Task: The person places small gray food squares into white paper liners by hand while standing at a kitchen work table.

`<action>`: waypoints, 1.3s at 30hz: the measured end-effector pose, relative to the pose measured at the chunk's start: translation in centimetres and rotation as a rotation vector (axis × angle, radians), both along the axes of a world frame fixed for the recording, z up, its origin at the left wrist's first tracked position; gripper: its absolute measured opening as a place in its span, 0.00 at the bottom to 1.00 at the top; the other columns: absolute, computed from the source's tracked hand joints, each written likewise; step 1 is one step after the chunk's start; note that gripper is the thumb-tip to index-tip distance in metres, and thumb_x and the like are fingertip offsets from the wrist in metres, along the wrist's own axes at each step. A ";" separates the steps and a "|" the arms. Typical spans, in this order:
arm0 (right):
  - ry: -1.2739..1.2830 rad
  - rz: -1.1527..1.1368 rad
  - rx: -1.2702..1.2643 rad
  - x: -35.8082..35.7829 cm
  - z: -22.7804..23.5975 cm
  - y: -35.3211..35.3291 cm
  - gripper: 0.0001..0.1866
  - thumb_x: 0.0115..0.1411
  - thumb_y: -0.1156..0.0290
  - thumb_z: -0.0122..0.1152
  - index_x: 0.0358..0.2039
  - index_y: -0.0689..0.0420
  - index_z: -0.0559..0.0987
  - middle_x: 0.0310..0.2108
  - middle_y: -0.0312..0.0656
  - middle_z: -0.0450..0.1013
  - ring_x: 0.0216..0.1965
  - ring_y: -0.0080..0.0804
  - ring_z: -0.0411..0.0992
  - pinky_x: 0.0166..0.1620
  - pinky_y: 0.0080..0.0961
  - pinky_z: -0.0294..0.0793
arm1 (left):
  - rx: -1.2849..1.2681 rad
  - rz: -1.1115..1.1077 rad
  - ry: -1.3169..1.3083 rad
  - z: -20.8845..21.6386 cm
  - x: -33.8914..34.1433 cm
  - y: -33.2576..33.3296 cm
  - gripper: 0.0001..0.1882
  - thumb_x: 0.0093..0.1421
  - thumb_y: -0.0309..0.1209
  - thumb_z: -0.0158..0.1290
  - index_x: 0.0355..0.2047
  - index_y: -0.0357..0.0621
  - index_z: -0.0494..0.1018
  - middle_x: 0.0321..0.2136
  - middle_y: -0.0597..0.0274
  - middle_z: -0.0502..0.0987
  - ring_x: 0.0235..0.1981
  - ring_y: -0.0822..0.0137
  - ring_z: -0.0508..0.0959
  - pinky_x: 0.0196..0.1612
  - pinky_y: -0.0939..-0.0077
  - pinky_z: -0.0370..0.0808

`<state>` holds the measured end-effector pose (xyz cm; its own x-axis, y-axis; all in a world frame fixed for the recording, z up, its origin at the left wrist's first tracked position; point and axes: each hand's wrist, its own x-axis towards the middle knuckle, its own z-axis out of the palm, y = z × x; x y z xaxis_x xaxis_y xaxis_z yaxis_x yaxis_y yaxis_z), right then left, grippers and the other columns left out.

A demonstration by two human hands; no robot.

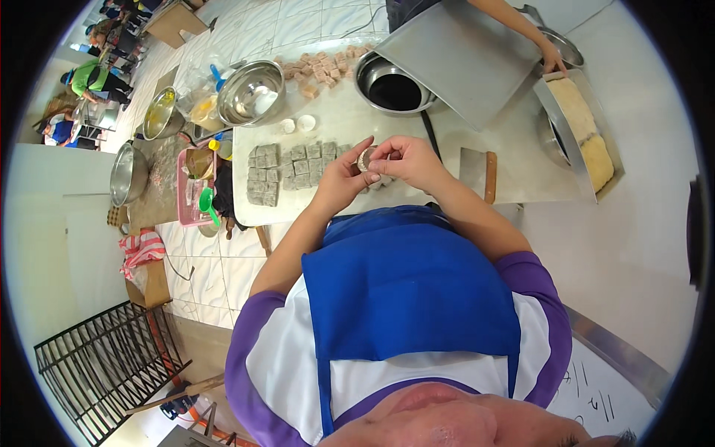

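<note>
Apparently the work is partway: grey blocks (263, 175) sit grouped on the table (339, 119), while pinkish cubes (320, 68) lie loose along its far side, perhaps left to handle. The left hand (342, 175) and right hand (410, 159) meet over the table's near side, fingers pinching a small round piece (363, 159); its face seems turned upward, showing no clear long axis.
</note>
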<state>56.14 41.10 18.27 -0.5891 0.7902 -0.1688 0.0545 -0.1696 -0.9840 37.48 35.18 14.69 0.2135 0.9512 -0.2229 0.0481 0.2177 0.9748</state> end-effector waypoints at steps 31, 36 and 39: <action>-0.119 -0.093 -0.039 -17.5 -4.4 1.0 0.08 0.59 0.73 0.61 0.36 0.64 0.80 0.31 0.36 0.76 0.32 0.19 0.72 0.37 0.18 0.72 | 0.212 0.039 0.203 -0.1 -16.2 2.1 0.38 0.49 0.23 0.64 0.61 0.46 0.64 0.44 0.60 0.70 0.39 0.73 0.71 0.39 0.81 0.72; 0.020 0.007 -0.264 -17.6 -6.4 0.9 0.10 0.55 0.71 0.67 0.35 0.63 0.81 0.31 0.37 0.78 0.33 0.20 0.73 0.38 0.20 0.73 | 0.158 0.082 0.130 -1.9 -16.1 1.0 0.39 0.48 0.23 0.65 0.61 0.47 0.64 0.43 0.61 0.71 0.39 0.73 0.71 0.39 0.81 0.73; -0.040 0.094 -0.177 -17.7 -6.6 2.3 0.11 0.53 0.70 0.69 0.35 0.63 0.81 0.31 0.38 0.78 0.33 0.21 0.74 0.38 0.20 0.73 | 0.089 0.061 0.050 -3.2 -16.5 0.6 0.40 0.48 0.23 0.65 0.62 0.47 0.62 0.41 0.64 0.70 0.35 0.75 0.71 0.38 0.82 0.72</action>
